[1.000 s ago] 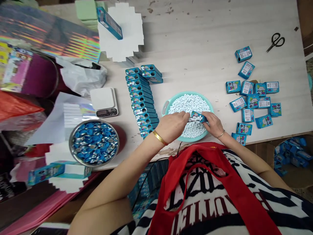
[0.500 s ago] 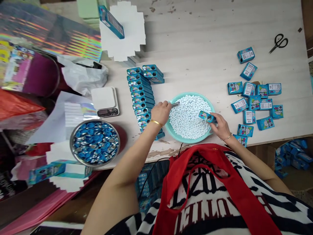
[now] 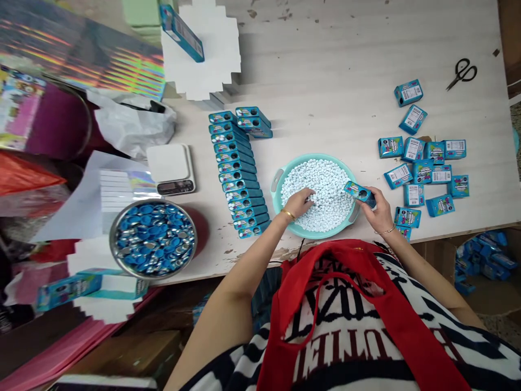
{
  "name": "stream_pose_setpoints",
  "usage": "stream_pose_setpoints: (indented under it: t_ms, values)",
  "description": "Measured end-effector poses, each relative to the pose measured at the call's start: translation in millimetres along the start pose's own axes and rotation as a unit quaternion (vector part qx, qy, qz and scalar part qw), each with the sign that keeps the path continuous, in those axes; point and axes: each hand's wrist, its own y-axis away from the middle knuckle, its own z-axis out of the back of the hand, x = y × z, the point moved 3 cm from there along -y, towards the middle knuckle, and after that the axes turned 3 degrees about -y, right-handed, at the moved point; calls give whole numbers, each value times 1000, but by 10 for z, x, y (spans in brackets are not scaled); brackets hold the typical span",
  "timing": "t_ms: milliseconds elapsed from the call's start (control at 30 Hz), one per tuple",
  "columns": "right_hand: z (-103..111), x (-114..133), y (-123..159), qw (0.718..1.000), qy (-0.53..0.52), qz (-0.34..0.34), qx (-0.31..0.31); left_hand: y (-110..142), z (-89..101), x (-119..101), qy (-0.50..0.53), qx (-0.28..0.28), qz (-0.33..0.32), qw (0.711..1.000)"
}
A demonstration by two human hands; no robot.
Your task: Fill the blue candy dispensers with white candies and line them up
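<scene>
My left hand (image 3: 299, 204) is closed over the small white candies (image 3: 321, 176) in a turquoise basin (image 3: 277, 202). Its fingers grip a small grey metal tool (image 3: 307, 199), mostly hidden by the hand and the candies. Over the basin's right rim, my right hand (image 3: 378, 210) is closed around a small blue candy box (image 3: 360, 194), tilted with its printed end toward the candies. A dark round opening shows in that end. Left of the basin stand rows of similar blue boxes (image 3: 238, 176), some with white candies visible in their openings.
Several blue boxes (image 3: 423, 171) lie scattered at right, below black scissors (image 3: 462, 73). A metal pot (image 3: 115, 255) of blue and silver pieces stands at left, near a white kitchen scale (image 3: 171, 165). Stacked white card (image 3: 207, 76) bears one blue box.
My left hand has moved right and down from the basin's left rim into the candies, taking the metal tool along. My right hand has shifted slightly right with the candy box.
</scene>
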Motion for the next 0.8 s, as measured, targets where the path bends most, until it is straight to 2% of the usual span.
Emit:
stream_pose_setpoints:
  t_ms: [100, 200, 300, 433, 567, 667, 800]
  values:
    - [-6, -9, -7, 1000, 9, 8, 4, 212, 193, -57, 89, -36, -33, 995]
    - [-50, -7, -15, 999, 33, 31, 18, 421, 499, -235, 114, -68, -77, 988]
    - [-136, 23, -29, 995, 55, 67, 43, 571, 835, -477, 91, -72, -114, 987]
    - [-287, 99, -38, 988, 60, 115, 79, 650, 1166, -791, -1, -35, -139, 990]
    - [-417, 160, -17, 985, 43, 130, 100, 671, 1339, -1088, -137, 9, -91, 986]
    - [-481, 185, 13, 985, 20, 131, 109, 703, 1416, -1347, -222, 29, -47, 974]
    - [-526, 190, 53, 986, -10, 118, 116, 768, 1480, -1611, -253, 34, -54, 965]
